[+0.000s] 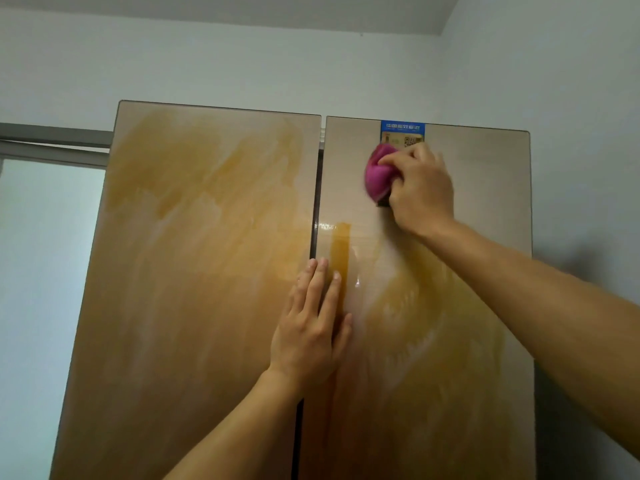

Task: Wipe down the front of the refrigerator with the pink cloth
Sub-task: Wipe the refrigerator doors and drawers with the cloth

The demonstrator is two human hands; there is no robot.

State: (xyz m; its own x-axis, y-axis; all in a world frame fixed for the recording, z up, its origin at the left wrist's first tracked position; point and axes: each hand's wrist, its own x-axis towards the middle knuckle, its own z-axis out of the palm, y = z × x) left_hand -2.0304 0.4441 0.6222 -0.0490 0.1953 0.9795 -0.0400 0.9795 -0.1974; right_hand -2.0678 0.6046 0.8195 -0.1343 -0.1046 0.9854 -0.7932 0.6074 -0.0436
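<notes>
Both bare forearms reach up from the lower edge, the left from bottom centre, the right from the right side.

Left hand [311, 327] – flat, fingers straight and together, palm pressed on the refrigerator [207, 306]. It lies across the dark seam [317, 188] between the two doors, with the fingertips pointing up. Just right of those fingertips an amber stripe [341, 251] runs up the right door [485, 181].

Right hand [420, 188] – higher up and well apart from the left, fingers curled tight round the pink cloth [379, 174]. The cloth is bunched into a wad and bulges out to the left of the knuckles, pushed against the right door. A small dark bit shows under the wad; cannot tell what it is.

Directly above the wad and touching its top edge is a blue sticker [402, 131] with a square code, at the door's upper rim.

Yellowish smears cover the left door [166, 341] and the right door below the gripping hand.

Behind: pale wall [242, 64], a grey frame [52, 133] far left, and the ceiling [311, 12]
</notes>
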